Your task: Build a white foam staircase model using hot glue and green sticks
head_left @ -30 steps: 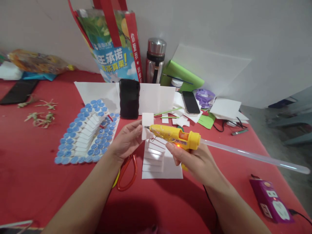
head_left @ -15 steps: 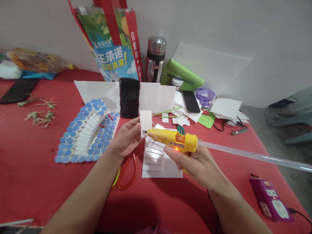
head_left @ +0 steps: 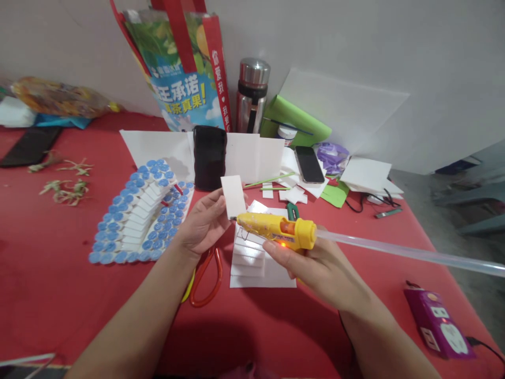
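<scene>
A small white card (head_left: pixel 233 196) stands upright in my left hand (head_left: pixel 205 222), pinched by its left side. My right hand (head_left: pixel 311 263) is wrapped round a yellow glue gun (head_left: pixel 272 227) with a red light glowing and a long clear glue stick out of its back. The gun's nozzle touches or nearly touches the card's lower edge. Beneath the gun lies a white board (head_left: pixel 279 268) with several overlapping white strips (head_left: pixel 247 260) on it. Left of my hands is a panel (head_left: pixel 138 218) with blue discs and a curved row of white pieces.
Red-handled scissors (head_left: pixel 205 295) lie below my left hand. Behind stand a black case (head_left: pixel 209 158), a steel flask (head_left: pixel 252 95) and a printed bag (head_left: pixel 185 79). A phone (head_left: pixel 310 165) and paper scraps lie back right; a purple power box (head_left: pixel 437 322) sits at right.
The card in my left hand has tilted to the left and shifted slightly up. The glue gun in my right hand has moved slightly to the left.
</scene>
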The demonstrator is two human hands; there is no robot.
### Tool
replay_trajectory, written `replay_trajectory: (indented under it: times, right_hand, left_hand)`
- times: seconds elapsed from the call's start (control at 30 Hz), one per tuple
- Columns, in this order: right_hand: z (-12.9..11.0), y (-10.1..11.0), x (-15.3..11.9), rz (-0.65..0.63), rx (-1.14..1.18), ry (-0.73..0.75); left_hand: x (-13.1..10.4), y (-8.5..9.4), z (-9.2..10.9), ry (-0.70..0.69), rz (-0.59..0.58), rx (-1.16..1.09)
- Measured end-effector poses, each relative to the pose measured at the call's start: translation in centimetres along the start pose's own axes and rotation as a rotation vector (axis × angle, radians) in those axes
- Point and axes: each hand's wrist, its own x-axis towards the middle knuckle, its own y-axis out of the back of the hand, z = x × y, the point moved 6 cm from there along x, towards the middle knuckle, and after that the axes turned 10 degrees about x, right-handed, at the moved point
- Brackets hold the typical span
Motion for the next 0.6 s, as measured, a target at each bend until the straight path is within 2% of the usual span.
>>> replay_trajectory:
  times: [0.17, 0.4, 0.6]
  right_hand:
    - [-0.4, 0.4, -0.3, 0.023, 0.026, 0.022]
    - [-0.3, 1.8, -0.5, 0.148, 0.297, -0.002]
    - [0.3, 2.0, -0.3, 0.222, 0.244, 0.017]
  left_hand:
    - [0.1, 0.3, 0.2, 0.0, 0.025, -0.038]
    - [-0.2, 0.0, 0.0, 0.051, -0.066, -0.106]
    - [-0.6, -0.7, -0.3, 0.073, -0.146, -0.048]
